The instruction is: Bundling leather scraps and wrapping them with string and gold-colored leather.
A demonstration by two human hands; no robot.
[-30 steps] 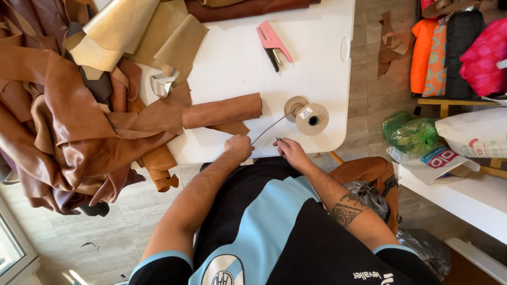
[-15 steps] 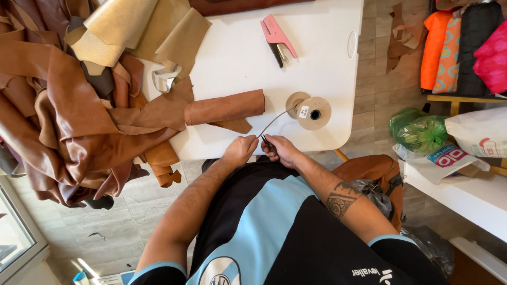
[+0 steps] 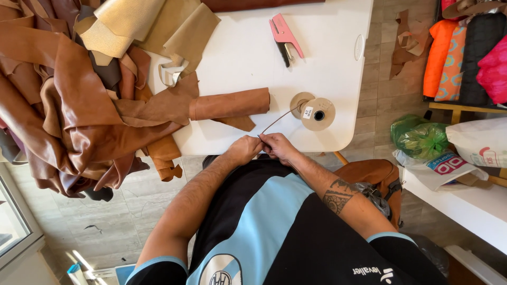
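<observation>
Left hand (image 3: 245, 149) and right hand (image 3: 278, 147) meet at the near edge of the white surface (image 3: 237, 58), both pinching a thin brown cord (image 3: 277, 118). Cord runs taut up to its spool (image 3: 315, 112), lying just beside a rolled tan leather piece (image 3: 229, 104).

A white worktable (image 3: 253, 47) stands on a grey tiled floor (image 3: 121, 206), with a sunlit window frame (image 3: 16, 232) off its near-left corner, bright fabric rolls (image 3: 465, 53) to its right and a second white table (image 3: 465, 206) beside those.
</observation>
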